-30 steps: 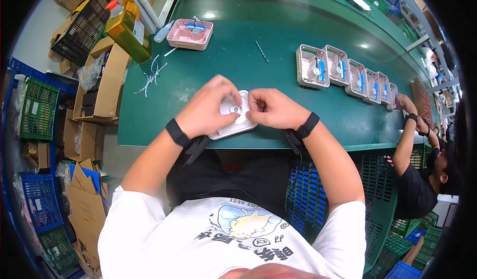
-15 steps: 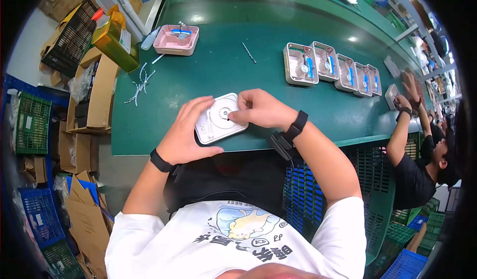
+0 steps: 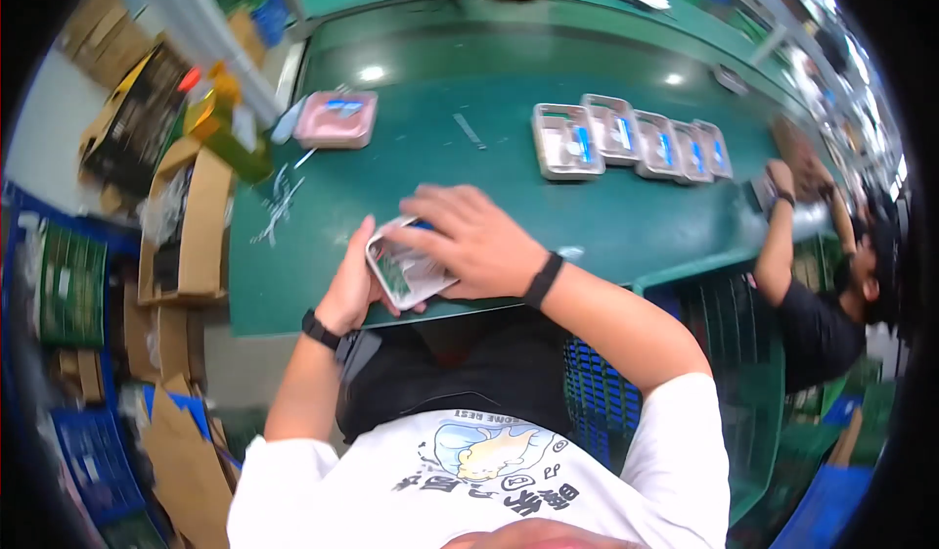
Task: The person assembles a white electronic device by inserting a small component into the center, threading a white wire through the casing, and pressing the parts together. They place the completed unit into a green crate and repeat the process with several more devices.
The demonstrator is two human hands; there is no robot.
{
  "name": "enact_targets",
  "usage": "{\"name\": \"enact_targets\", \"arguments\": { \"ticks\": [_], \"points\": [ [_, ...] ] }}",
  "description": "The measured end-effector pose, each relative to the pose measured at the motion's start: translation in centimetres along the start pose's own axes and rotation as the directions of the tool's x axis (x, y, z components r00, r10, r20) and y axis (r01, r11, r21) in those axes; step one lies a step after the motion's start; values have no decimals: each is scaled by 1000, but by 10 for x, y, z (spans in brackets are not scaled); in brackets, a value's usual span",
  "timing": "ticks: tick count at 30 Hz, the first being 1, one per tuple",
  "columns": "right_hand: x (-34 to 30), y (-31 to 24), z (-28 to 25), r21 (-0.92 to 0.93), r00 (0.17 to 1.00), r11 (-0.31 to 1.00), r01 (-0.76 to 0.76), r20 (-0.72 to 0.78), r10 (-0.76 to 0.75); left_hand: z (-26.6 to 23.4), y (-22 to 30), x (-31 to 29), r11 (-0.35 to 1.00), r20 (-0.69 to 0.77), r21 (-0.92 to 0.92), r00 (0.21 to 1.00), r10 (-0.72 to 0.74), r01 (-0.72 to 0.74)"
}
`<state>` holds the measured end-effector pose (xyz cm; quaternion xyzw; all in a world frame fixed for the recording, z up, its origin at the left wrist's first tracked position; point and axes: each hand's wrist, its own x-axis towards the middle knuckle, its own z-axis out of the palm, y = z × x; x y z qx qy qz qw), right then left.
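Observation:
A small white square casing (image 3: 423,281) is held tilted just above the table's near edge, its open side facing up. A green circuit board shows inside it, and a bit of blue by the far rim. My left hand (image 3: 348,287) grips the casing from the left and below, fingertips showing under its near edge. From the right, my right hand (image 3: 492,251) is wrapped over the casing, its fingers lying across the far rim and hiding part of the inside. Motion blurs the right fingers.
A pink open casing (image 3: 337,142) stands far left on the green table (image 3: 411,162), near white cable ties (image 3: 281,206) and a yellow can (image 3: 225,128). Several similar open casings (image 3: 570,169) line the right side. Beyond them, a co-worker's hands (image 3: 780,177) work. Green crates stand below.
The white casing has been turned over, from its face with a round disc to its open inside. My right hand has moved from pinching at the disc to lying over the casing. The view has shifted.

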<state>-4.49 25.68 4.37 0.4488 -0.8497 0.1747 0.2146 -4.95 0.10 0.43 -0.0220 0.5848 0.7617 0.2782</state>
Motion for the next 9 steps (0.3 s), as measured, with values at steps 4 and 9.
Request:
{"name": "enact_targets", "arguments": {
  "ticks": [4, 9],
  "points": [
    [5, 0, -2, 52, 980, 983, -175, 107, 169, -17, -9, -15, 988, 104, 153, 994, 16, -32],
    [9, 50, -110, 98, 743, 810, -578, -346, 573, -39, -34, -17, 917, 136, 358, 981, 138, -178]
  ]
}}
